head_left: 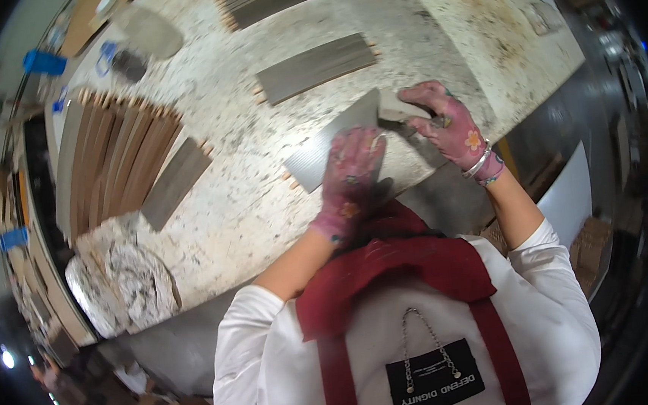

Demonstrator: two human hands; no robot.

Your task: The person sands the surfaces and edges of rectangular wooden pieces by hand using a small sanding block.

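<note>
Speckled stone worktop (226,210) lies under my gloved hands: left hand (352,171) presses flat, fingers spread, on a grey slatted wood panel (334,142); right hand (443,124) clenches a small flat scraper (393,113) at its edge.

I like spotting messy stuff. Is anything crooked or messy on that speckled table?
A little. The grey strips lie at different angles, one skewed beside the fanned brown slats. The left hand presses another strip; the right hand works its end.
</note>
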